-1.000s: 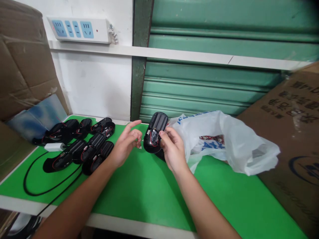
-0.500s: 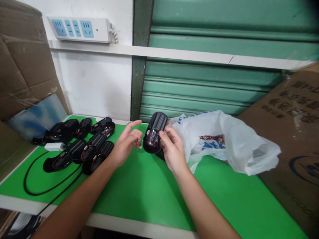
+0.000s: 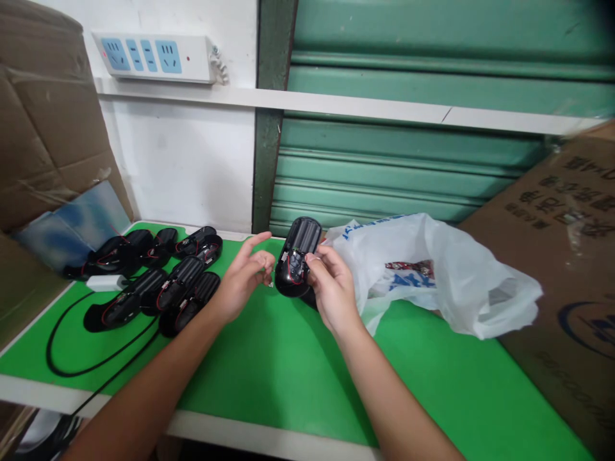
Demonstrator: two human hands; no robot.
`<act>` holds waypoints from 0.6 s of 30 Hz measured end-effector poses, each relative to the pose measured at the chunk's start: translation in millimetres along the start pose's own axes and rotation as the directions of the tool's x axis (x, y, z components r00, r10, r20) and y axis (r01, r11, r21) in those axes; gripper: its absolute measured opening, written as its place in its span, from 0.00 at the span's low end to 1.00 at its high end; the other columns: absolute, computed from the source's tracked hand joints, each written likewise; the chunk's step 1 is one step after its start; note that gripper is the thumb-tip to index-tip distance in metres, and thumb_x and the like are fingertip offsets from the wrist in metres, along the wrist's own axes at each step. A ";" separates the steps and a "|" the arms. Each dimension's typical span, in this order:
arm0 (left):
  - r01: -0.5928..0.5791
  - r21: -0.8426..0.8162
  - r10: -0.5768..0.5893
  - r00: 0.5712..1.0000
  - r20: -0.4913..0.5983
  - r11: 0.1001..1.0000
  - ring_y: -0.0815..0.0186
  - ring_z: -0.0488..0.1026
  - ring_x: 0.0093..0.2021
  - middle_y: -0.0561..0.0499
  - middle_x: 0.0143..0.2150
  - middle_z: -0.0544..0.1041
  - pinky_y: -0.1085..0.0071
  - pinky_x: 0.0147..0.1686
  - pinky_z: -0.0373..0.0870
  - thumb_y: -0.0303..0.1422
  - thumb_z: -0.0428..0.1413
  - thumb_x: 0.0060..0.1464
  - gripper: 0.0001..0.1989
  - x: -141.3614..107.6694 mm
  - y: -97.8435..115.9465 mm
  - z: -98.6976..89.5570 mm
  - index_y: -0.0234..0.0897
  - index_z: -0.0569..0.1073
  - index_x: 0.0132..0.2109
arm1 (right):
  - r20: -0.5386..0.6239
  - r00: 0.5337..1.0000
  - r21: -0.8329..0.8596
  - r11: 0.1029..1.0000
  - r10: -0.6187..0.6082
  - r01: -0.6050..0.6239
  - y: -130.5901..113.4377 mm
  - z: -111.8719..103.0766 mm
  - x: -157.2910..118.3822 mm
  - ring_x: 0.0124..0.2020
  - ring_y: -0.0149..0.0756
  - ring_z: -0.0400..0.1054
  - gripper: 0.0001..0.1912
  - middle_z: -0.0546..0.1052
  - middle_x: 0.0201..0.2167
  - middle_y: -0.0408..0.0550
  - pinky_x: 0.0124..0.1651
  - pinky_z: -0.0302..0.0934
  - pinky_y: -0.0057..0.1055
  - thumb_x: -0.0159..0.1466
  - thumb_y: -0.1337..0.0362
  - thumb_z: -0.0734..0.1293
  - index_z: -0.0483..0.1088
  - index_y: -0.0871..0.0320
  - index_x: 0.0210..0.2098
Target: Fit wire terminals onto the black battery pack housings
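Head view: right hand [image 3: 331, 288] hides black shell's [image 3: 296, 256] lower edge.

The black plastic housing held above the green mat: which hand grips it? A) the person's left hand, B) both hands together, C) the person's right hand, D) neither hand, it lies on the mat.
C: the right hand clasps the black housing from its right side, while the left hand hovers open beside it without touching, over the green mat.
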State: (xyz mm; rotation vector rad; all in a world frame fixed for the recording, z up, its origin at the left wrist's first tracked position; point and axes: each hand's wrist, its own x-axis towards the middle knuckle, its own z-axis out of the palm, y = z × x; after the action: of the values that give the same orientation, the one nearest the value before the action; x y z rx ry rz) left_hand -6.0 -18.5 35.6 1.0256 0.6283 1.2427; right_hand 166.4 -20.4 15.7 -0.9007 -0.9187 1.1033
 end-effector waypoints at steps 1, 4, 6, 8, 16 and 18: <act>0.002 0.002 -0.002 1.000 -0.002 1.000 0.68 0.65 0.30 0.57 0.30 0.70 0.71 0.31 0.60 0.36 0.65 0.54 0.31 0.1 -0.1 -0.1 0.38 0.67 0.63 | 0.000 1.000 0.001 1.000 0.003 -0.003 0.0 0.2 -0.1 0.31 0.34 0.67 0.20 0.75 0.32 0.40 0.34 0.63 0.30 0.54 0.47 0.79 0.73 0.51 0.37; 0.003 0.009 -0.003 1.000 -0.005 1.000 0.68 0.65 0.31 0.58 0.30 0.70 0.70 0.31 0.60 0.37 0.65 0.53 0.34 0.5 -0.8 -1.0 0.38 0.65 0.65 | 0.001 1.000 0.006 1.000 0.008 -0.008 0.2 0.6 -0.3 0.31 0.34 0.66 0.20 0.74 0.31 0.39 0.33 0.62 0.29 0.53 0.48 0.79 0.74 0.51 0.37; 0.001 0.022 -0.001 1.000 -0.007 1.000 0.68 0.65 0.31 0.58 0.30 0.71 0.70 0.32 0.60 0.37 0.65 0.53 0.36 0.4 -1.6 -1.7 0.38 0.63 0.66 | 0.005 1.000 0.016 1.000 0.011 -0.012 0.6 0.9 -0.4 0.31 0.33 0.66 0.20 0.74 0.31 0.39 0.33 0.62 0.29 0.53 0.48 0.79 0.74 0.51 0.36; 0.002 0.039 -0.002 1.000 -0.013 0.999 0.68 0.65 0.31 0.58 0.30 0.71 0.70 0.32 0.60 0.37 0.64 0.53 0.37 0.3 -2.3 -2.3 0.39 0.61 0.68 | 0.016 1.000 0.022 1.000 0.006 -0.007 1.1 1.3 -0.9 0.31 0.33 0.66 0.20 0.75 0.31 0.39 0.33 0.62 0.29 0.53 0.48 0.80 0.74 0.51 0.36; -0.014 0.198 0.048 0.985 -0.168 0.980 0.66 0.66 0.35 0.53 0.35 0.70 0.73 0.30 0.61 0.40 0.62 0.54 0.21 3.1 -3.6 -5.1 0.39 0.75 0.54 | 0.089 0.996 -0.042 0.999 -0.029 0.033 1.9 1.0 -4.1 0.30 0.33 0.67 0.18 0.77 0.30 0.40 0.32 0.63 0.29 0.57 0.48 0.78 0.75 0.51 0.38; -0.023 0.264 0.074 0.980 -0.184 0.964 0.64 0.68 0.39 0.51 0.39 0.72 0.72 0.32 0.63 0.42 0.61 0.56 0.19 2.5 -3.8 -5.1 0.39 0.78 0.52 | 0.090 0.996 -0.041 0.999 -0.022 0.026 1.9 1.2 -4.3 0.30 0.33 0.67 0.18 0.77 0.30 0.40 0.31 0.63 0.28 0.57 0.47 0.78 0.75 0.51 0.38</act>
State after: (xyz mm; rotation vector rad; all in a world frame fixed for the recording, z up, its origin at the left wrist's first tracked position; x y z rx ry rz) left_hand -8.0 -14.7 30.3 1.1512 0.9418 1.3364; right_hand 163.8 -24.0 13.7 -0.8777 -1.0276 1.1146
